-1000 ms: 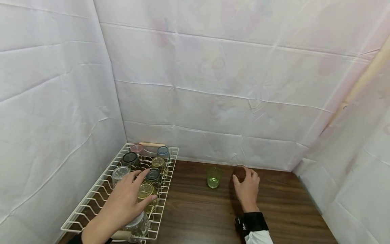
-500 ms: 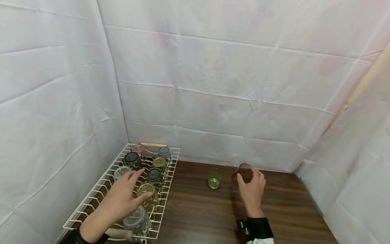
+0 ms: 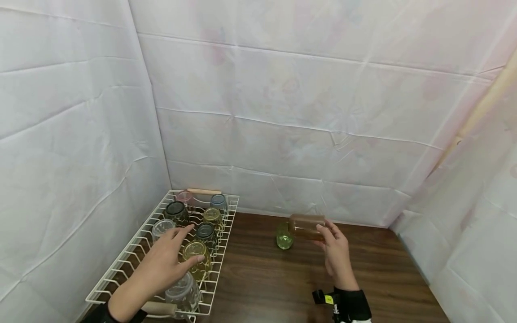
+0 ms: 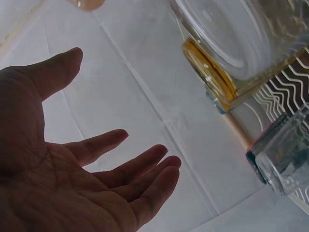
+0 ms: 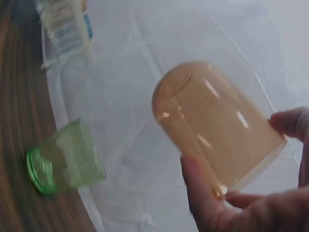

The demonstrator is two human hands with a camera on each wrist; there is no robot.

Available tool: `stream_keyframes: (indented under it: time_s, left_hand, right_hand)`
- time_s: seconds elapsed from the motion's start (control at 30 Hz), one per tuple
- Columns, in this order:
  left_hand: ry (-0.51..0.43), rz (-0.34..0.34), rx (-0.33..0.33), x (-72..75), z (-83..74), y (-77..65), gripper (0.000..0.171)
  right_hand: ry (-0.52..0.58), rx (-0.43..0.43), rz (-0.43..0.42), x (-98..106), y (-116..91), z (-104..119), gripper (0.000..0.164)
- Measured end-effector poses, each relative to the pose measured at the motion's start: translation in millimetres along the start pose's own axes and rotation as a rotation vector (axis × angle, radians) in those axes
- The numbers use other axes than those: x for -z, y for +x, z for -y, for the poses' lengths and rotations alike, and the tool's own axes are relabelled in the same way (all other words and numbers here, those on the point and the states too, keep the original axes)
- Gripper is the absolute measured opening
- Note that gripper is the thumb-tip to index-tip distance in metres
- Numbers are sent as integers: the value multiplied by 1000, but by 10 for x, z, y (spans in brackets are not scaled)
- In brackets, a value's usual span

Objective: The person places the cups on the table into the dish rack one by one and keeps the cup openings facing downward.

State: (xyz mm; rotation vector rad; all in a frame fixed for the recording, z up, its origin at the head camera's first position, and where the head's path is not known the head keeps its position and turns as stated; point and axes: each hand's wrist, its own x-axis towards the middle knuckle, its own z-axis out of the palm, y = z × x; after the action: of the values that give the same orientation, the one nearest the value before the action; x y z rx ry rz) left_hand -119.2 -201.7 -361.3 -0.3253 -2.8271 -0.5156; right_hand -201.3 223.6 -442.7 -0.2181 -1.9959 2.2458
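My right hand (image 3: 336, 251) grips a brown-amber glass (image 3: 306, 226) by its rim end, with the thumb on one side and fingers on the other. The glass lies sideways in the air, its closed base pointing left. In the head view that base overlaps a green glass (image 3: 284, 240), which stands upright on the dark wooden table. My left hand (image 3: 163, 264) hovers over the white wire rack (image 3: 221, 264), fingers spread and holding nothing. Nearest to it are a yellow glass (image 3: 195, 260) and a clear glass mug (image 3: 181, 291), both upside down.
Farther back on the rack stand more upturned glasses: a dark one (image 3: 176, 212), a blue one (image 3: 218, 202) and a pink one (image 3: 185, 197). A wooden handle (image 3: 159, 308) crosses the rack's front. White cloth (image 3: 274, 116) walls the table at the back and both sides.
My right hand has raised the amber glass off the table and tipped it from upright to sideways, base toward the left. The left hand has barely shifted.
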Motion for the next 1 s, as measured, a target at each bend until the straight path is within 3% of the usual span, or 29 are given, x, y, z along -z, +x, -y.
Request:
stream_keyframes:
  time_s: [0.1,0.27,0.37,0.5,0.73,1.0]
  left_hand:
    - [-12,10,-11,-23,-28,19,86]
    - [-14,10,-48,-69,-70,53,83]
    - [-19,14,-60,-87,-94,64,82]
    - [-26,11,-64,-98,-123,65,83]
    - [-66,24,-80,-122,-143,43,83]
    - [-85,52,-80,-127,-216,72,83]
  right_hand:
    - [167,13,130,10,-9,-29,64]
    - [523,28,399,47,54,-155,28]
    - [755,4,543,61,97,-206,34]
    - [968,-30,652,41,111,-242,41]
    - [1090,-60,794,-59,118,-345,49]
    - [1114,-54,825,-106,84,-344,51]
